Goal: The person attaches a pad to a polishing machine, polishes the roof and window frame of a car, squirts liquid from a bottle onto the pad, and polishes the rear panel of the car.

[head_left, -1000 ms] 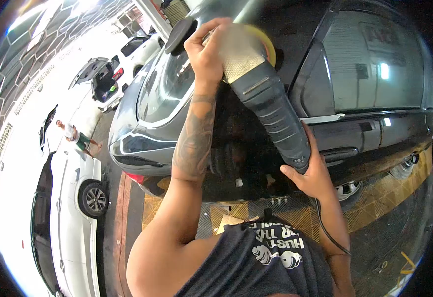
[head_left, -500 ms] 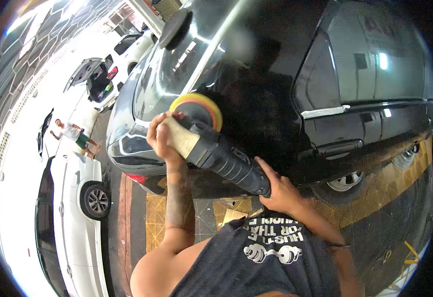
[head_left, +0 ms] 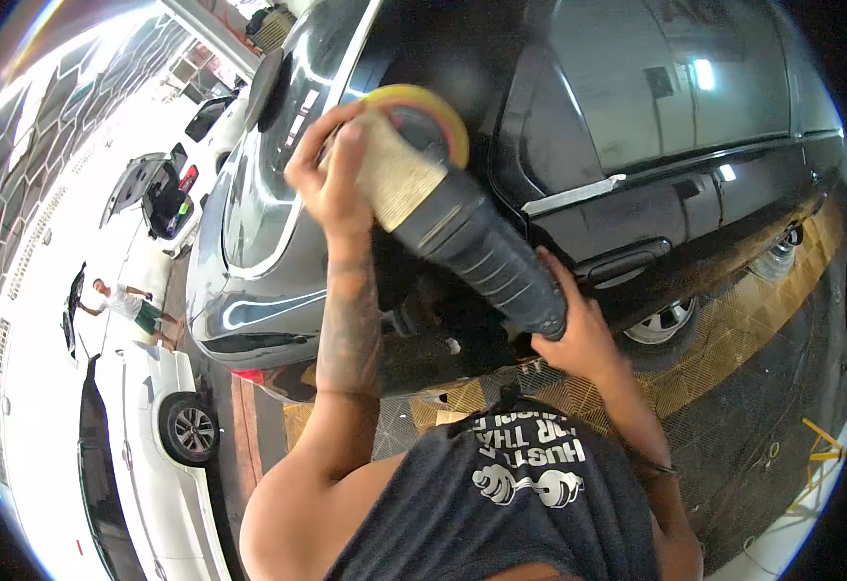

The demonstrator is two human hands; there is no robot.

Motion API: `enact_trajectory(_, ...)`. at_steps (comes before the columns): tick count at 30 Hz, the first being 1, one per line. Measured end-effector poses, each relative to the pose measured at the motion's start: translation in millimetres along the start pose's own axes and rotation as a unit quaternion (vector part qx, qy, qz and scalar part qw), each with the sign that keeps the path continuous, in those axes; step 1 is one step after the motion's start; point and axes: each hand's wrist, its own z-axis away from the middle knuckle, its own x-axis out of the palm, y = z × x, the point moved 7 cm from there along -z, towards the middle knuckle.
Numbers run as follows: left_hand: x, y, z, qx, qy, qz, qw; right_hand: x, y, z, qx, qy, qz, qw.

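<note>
A black car polisher (head_left: 491,254), its head wrapped in beige tape, lies at a slant between my hands. My left hand (head_left: 339,184) is closed around the taped head. Farther back, my right hand (head_left: 575,334) wraps the rear end of the body. The yellow foam pad (head_left: 454,114) is up at the rear pillar of a black car (head_left: 423,329), partly hidden behind the tool's head; whether it touches the paint I cannot tell. A strip of light masking tape (head_left: 574,196) runs below the side window. More pale tape edges the rear windshield (head_left: 267,194).
A white car (head_left: 157,465) stands to the left, with a person (head_left: 125,302) in a white shirt beyond it. Another car with a raised tailgate (head_left: 143,184) is farther off. Yellow and dark grating (head_left: 714,320) covers the floor. A yellow stand (head_left: 823,447) is at the lower right.
Both hands and the polisher have moved up along the car's rear pillar, and the tool looks larger. My view has shifted too. The distant person has changed arm position.
</note>
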Motion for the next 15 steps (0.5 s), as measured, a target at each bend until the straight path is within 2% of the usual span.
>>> enact_trajectory(2,33.5,0.5,-12.5,0.033,-0.045,0.03,0.998,-11.3,1.7,-0.9,-0.02,0.03,-0.033,0.999)
enact_trajectory(4,47.0,10.5,-6.7,0.042,-0.048,0.022,0.998,-11.1,16.4,3.4,0.038,0.011,-0.058,0.998)
enact_trajectory(5,41.4,14.0,1.7,0.042,-0.037,-0.012,0.998,-8.2,19.4,6.6,0.033,0.006,-0.067,0.997)
enact_trajectory(6,31.8,15.7,12.3,0.042,-0.024,-0.048,0.998,-3.0,23.0,10.8,0.028,0.001,-0.07,0.997)
enact_trajectory(7,20.7,8.7,22.0,0.019,-0.023,-0.002,1.0,5.5,25.4,15.5,0.016,-0.016,-0.05,0.999)
enact_trajectory(8,6.0,11.6,42.9,-0.003,-0.003,-0.012,1.0,13.8,25.1,20.8,0.005,-0.031,-0.03,0.999)
enact_trajectory(9,-15.3,1.8,58.3,-0.011,0.002,-0.003,1.0,29.7,31.6,28.3,0.079,-0.098,-0.025,0.992)
enact_trajectory(10,-28.5,2.2,73.0,-0.032,0.026,0.035,0.999,40.8,32.0,32.5,0.077,-0.101,-0.026,0.992)
enact_trajectory(12,-65.7,-6.0,98.7,-0.04,0.05,0.086,0.994,73.8,30.4,40.1,0.02,-0.136,-0.08,0.987)
enact_trajectory(13,-78.1,-6.7,109.0,-0.039,0.057,0.086,0.994,81.6,25.4,41.7,-0.012,-0.135,-0.043,0.99)
enact_trajectory(14,-88.3,-9.1,116.8,-0.039,0.063,0.087,0.993,82.7,21.9,41.6,-0.009,-0.138,-0.043,0.989)
enact_trajectory(15,-91.5,-8.1,119.3,-0.035,0.06,0.089,0.994,90.4,25.6,43.5,0.05,-0.201,-0.057,0.977)
